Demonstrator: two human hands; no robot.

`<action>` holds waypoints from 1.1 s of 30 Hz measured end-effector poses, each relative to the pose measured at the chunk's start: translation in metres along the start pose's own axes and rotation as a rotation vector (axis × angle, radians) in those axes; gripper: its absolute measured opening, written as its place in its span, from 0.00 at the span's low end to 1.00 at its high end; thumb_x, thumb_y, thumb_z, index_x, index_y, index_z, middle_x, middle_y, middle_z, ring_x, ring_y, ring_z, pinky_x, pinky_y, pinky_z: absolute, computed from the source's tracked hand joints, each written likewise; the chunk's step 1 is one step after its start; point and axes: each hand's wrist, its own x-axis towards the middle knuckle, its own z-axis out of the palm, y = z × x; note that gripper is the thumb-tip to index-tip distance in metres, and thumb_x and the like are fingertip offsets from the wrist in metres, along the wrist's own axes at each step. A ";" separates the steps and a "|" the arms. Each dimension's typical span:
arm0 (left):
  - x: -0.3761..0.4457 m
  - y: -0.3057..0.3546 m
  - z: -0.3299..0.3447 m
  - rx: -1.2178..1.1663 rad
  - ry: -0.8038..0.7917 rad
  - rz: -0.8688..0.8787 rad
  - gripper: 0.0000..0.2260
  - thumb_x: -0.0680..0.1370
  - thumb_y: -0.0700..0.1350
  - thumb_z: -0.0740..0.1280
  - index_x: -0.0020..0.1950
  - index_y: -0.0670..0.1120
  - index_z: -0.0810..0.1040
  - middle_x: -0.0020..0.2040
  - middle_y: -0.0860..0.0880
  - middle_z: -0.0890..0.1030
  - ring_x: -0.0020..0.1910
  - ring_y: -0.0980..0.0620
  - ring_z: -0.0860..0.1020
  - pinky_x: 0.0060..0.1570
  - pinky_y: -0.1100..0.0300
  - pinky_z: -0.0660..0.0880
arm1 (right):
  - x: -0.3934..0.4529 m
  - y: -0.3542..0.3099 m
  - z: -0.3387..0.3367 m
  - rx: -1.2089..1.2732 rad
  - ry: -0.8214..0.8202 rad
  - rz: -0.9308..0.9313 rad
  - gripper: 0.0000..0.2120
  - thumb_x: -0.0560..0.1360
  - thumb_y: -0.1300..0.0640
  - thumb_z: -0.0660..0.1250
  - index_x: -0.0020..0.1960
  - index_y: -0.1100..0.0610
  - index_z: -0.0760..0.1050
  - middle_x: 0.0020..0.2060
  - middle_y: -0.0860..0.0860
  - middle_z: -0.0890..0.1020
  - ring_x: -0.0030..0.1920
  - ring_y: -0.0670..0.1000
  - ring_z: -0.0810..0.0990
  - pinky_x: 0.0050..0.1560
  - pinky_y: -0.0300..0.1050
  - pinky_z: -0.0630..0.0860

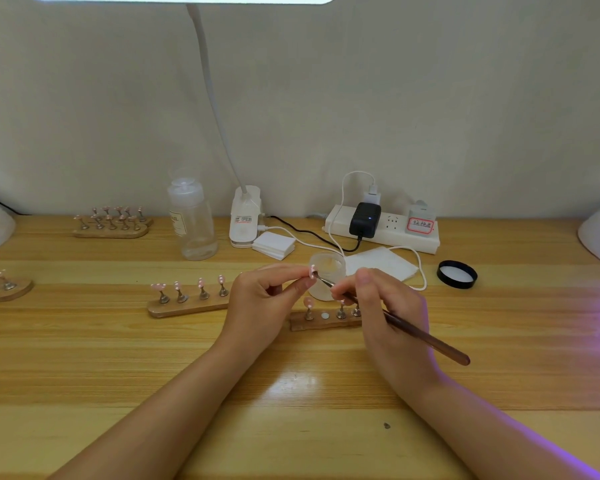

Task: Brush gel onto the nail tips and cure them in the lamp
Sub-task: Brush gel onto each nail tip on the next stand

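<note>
While left hand [257,299] pinches a nail tip [313,271] (pink), right hand [385,306] — gripping brush [395,325] — touches it.

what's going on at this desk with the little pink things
A person is brushing gel onto a pink nail tip, pinched in the left hand, using a thin brush gripped in the right hand. An open jar stands just behind. More tips wait on wooden holders.

Bare tabletop [291,382] lies open in front of both forearms, while two wooden nail stands [187,304], a frosted jar [328,275] and trailing cables [420,271] crowd the far side.
</note>
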 end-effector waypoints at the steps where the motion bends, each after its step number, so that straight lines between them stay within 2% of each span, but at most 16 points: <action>1: 0.000 0.000 0.000 -0.004 0.003 -0.012 0.13 0.69 0.36 0.72 0.43 0.55 0.81 0.37 0.64 0.81 0.25 0.62 0.67 0.29 0.69 0.67 | -0.001 0.000 0.000 0.003 -0.004 -0.001 0.19 0.77 0.50 0.53 0.39 0.55 0.79 0.34 0.46 0.81 0.39 0.44 0.79 0.42 0.41 0.76; 4: 0.000 -0.001 0.000 -0.009 -0.002 -0.033 0.13 0.69 0.37 0.71 0.42 0.57 0.81 0.37 0.65 0.81 0.25 0.60 0.65 0.28 0.66 0.67 | -0.002 -0.001 0.000 0.004 -0.002 -0.018 0.20 0.77 0.51 0.53 0.37 0.57 0.80 0.32 0.49 0.81 0.37 0.44 0.79 0.39 0.39 0.75; 6: 0.000 0.000 0.000 -0.011 0.000 -0.033 0.13 0.69 0.37 0.71 0.42 0.57 0.81 0.36 0.65 0.81 0.25 0.60 0.65 0.28 0.69 0.66 | -0.002 -0.001 -0.001 0.004 0.011 -0.031 0.19 0.77 0.51 0.53 0.37 0.57 0.79 0.32 0.48 0.80 0.37 0.44 0.79 0.39 0.38 0.75; 13: 0.000 0.001 0.000 0.030 -0.014 -0.013 0.12 0.70 0.38 0.71 0.45 0.55 0.81 0.32 0.56 0.79 0.25 0.59 0.63 0.29 0.73 0.64 | 0.003 -0.002 0.001 -0.066 0.004 -0.006 0.14 0.75 0.49 0.54 0.41 0.51 0.77 0.37 0.43 0.79 0.42 0.42 0.78 0.43 0.35 0.73; 15: -0.001 0.002 0.000 0.029 -0.015 -0.013 0.12 0.70 0.37 0.71 0.47 0.53 0.81 0.33 0.57 0.79 0.25 0.59 0.63 0.29 0.74 0.63 | 0.004 -0.004 0.002 -0.060 -0.010 0.007 0.12 0.75 0.48 0.55 0.40 0.48 0.76 0.37 0.43 0.79 0.42 0.43 0.78 0.43 0.36 0.73; 18: -0.003 0.001 -0.002 0.027 -0.022 -0.013 0.13 0.69 0.37 0.71 0.45 0.55 0.80 0.34 0.59 0.79 0.25 0.59 0.63 0.29 0.74 0.63 | 0.003 -0.004 0.002 -0.062 -0.026 -0.003 0.11 0.75 0.48 0.55 0.40 0.45 0.75 0.36 0.43 0.80 0.42 0.43 0.78 0.43 0.37 0.74; 22: -0.002 0.003 -0.003 0.036 -0.017 -0.015 0.13 0.70 0.37 0.71 0.45 0.56 0.80 0.34 0.60 0.79 0.26 0.59 0.64 0.29 0.74 0.64 | 0.001 -0.004 0.000 -0.051 -0.032 -0.008 0.14 0.76 0.49 0.55 0.39 0.50 0.77 0.34 0.44 0.80 0.40 0.43 0.78 0.43 0.36 0.73; 25: -0.001 0.005 -0.001 0.038 -0.021 -0.012 0.14 0.70 0.36 0.71 0.46 0.56 0.80 0.36 0.58 0.80 0.26 0.58 0.63 0.29 0.73 0.63 | -0.001 -0.003 0.000 -0.051 -0.043 -0.025 0.17 0.76 0.50 0.54 0.37 0.53 0.78 0.33 0.45 0.80 0.38 0.44 0.78 0.41 0.36 0.73; 28: -0.002 0.006 -0.002 0.037 -0.014 -0.017 0.13 0.70 0.37 0.71 0.46 0.55 0.80 0.35 0.54 0.80 0.26 0.58 0.63 0.29 0.74 0.63 | -0.001 -0.003 -0.002 -0.046 -0.020 -0.029 0.17 0.76 0.50 0.54 0.36 0.54 0.78 0.32 0.46 0.79 0.38 0.44 0.78 0.40 0.38 0.73; 33: -0.001 0.008 -0.002 0.051 -0.025 -0.009 0.13 0.70 0.37 0.70 0.45 0.55 0.79 0.38 0.59 0.79 0.25 0.58 0.63 0.30 0.74 0.64 | 0.003 -0.003 -0.001 -0.075 0.016 -0.023 0.12 0.74 0.51 0.57 0.39 0.52 0.77 0.35 0.44 0.79 0.40 0.43 0.77 0.41 0.30 0.70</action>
